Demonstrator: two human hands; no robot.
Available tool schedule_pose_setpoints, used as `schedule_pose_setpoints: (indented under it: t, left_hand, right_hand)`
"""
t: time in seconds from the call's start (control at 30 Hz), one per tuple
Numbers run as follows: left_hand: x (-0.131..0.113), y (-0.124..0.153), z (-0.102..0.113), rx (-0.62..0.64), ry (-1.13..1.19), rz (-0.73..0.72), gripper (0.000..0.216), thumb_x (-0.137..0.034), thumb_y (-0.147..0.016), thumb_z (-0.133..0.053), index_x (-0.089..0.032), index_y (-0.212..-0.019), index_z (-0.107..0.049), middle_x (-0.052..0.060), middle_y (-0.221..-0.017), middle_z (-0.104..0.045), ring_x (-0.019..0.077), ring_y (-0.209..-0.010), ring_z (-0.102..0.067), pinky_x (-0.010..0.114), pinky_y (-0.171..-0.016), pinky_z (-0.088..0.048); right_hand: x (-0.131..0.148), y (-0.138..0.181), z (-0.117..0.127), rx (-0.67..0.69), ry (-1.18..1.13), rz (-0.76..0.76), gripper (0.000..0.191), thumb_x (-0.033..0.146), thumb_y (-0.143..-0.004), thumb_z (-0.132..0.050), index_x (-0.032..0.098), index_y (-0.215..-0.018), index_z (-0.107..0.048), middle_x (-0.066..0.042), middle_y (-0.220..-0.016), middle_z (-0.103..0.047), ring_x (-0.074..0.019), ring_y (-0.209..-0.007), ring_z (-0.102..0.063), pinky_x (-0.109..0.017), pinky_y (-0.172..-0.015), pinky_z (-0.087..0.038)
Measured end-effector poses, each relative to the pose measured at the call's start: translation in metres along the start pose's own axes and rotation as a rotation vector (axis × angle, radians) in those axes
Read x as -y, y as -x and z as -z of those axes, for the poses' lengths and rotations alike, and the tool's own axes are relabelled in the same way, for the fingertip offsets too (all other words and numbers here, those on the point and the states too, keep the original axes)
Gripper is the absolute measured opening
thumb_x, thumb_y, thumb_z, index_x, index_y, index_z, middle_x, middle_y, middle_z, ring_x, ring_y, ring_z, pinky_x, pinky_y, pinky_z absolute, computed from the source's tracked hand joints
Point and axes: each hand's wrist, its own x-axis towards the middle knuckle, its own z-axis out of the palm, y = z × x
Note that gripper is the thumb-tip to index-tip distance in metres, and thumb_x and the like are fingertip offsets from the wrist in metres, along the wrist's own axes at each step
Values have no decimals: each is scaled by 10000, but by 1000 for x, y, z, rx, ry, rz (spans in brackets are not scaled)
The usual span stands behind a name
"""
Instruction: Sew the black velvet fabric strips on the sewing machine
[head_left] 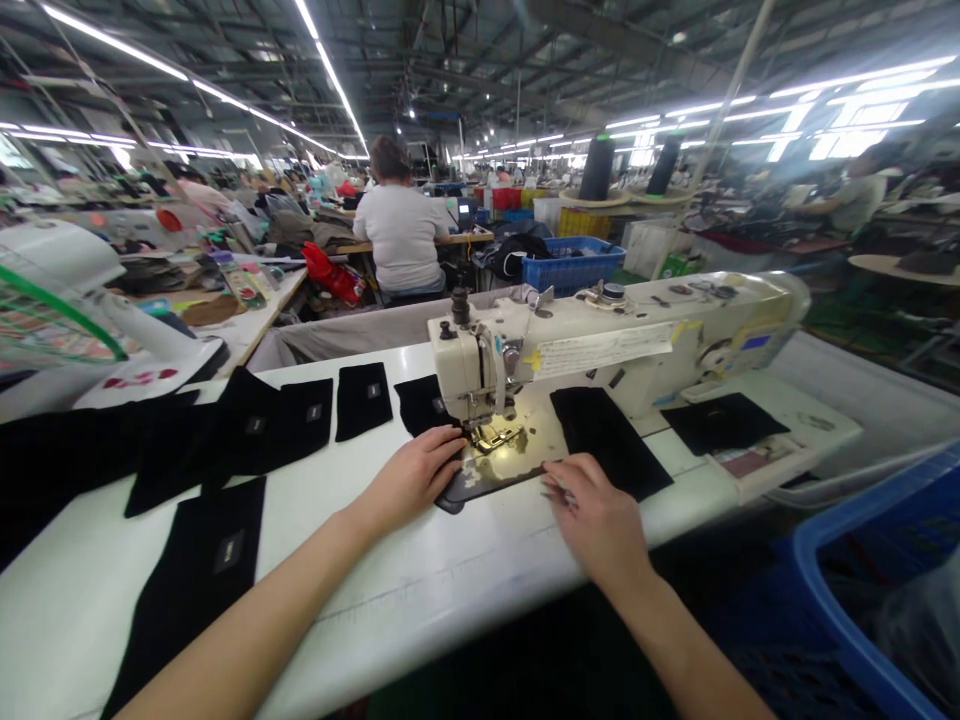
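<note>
My left hand (pixel 416 472) lies on the sewing machine's bed, fingers stretched toward the presser foot (pixel 495 438). Close behind its fingertips is a black fabric piece (pixel 417 400) with a small label. My right hand (pixel 596 515) is over the front edge of the bed, fingers curled together. Something small and greyish shows between those fingers, too blurred to name. The white sewing machine (pixel 600 340) stands in front of both hands. Beside my right hand, a plain black fabric panel (pixel 607 440) lies under the machine's arm.
Several labelled black pieces (pixel 364 400) are spread leftward over the white table (pixel 360 610). Another black piece (pixel 720 422) lies at the right, by a small open drawer (pixel 750 465). A blue basket (pixel 817 560) is at lower right, a white fan (pixel 67 270) at left. A person (pixel 401 225) sits ahead.
</note>
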Motion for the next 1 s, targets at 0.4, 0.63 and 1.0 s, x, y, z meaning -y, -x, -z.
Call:
schedule_pose_setpoints:
  t: [0.4, 0.63, 1.0]
  left_hand:
    - [-12, 25, -8, -44, -231, 246, 664, -585, -958, -412, -114, -1416, -510, 193, -1496, -476, 348, -1392, -437, 531, -1117, -410]
    - [-6, 126, -7, -79, -432, 326, 811, -700, -931, -297, -92, -1410, -539, 185, -1520, -451, 352, -1396, -441, 516, -1123, -411]
    - [-6, 150, 53, -101, -379, 585, 685, -651, -892, -349, -134, -1129, -731, 206, -1290, -652, 431, -1257, -556, 656, -1084, -375]
  right_hand:
    - [-104, -7, 55, 62, 226, -673, 326, 463, -889, -562, 191, -934, -737, -112, -946, -719, -240, -722, -644, -321, -607, -395]
    - [-122, -12, 60, -24, 66, -651, 241, 449, -801, -601, 235, -763, -704, -36, -869, -721, -199, -725, -647, -293, -637, -447]
    - [-68, -14, 94, -521, 13, -172, 86, 245, -855, -577, 231, -865, -660, -58, -936, -675, -222, -893, -634, -362, -844, -477]
